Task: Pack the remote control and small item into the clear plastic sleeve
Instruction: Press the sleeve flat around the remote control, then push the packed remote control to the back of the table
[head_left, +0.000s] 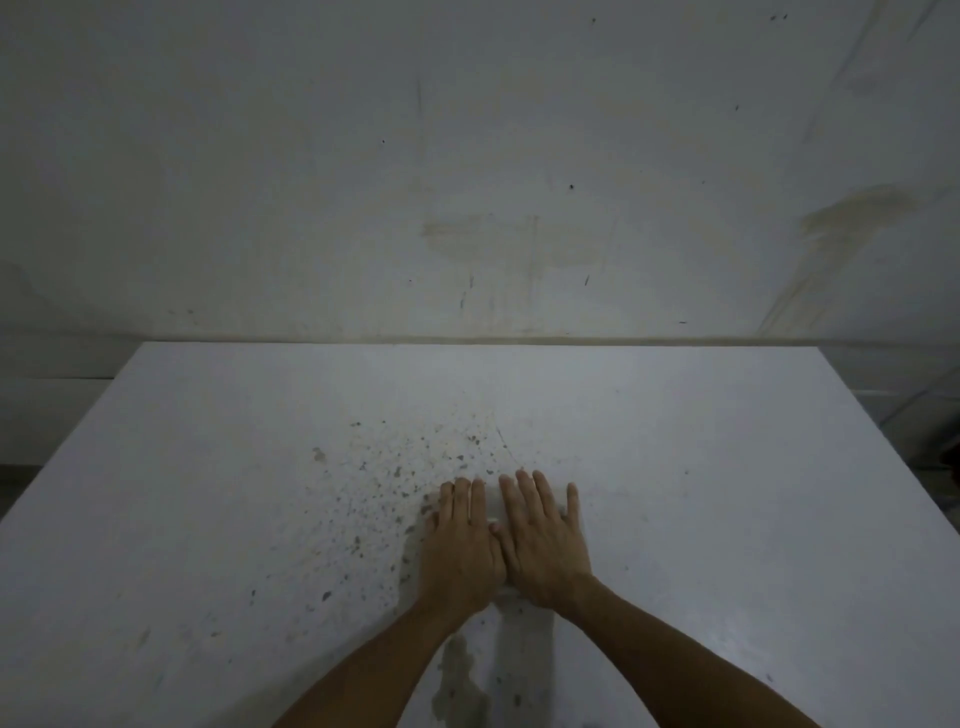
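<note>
My left hand (460, 551) and my right hand (545, 545) lie flat, palms down, side by side on the white table (727, 493), thumbs touching. The fingers are stretched out and slightly apart, gripping nothing. A small pale patch (492, 512) shows in the gap between the hands, and I cannot tell what it is. A faint lighter band (524, 670) runs from under the hands toward me; it may be the clear sleeve, but it is too dim to tell. No remote control or small item is visible, and anything under the palms is hidden.
Dark specks and chipped spots (395, 483) cover the table left of the hands, and a grey stain (457, 675) lies between my forearms. The table's far edge (467, 344) meets a stained white wall (467, 182). Dim floor shows past both side edges.
</note>
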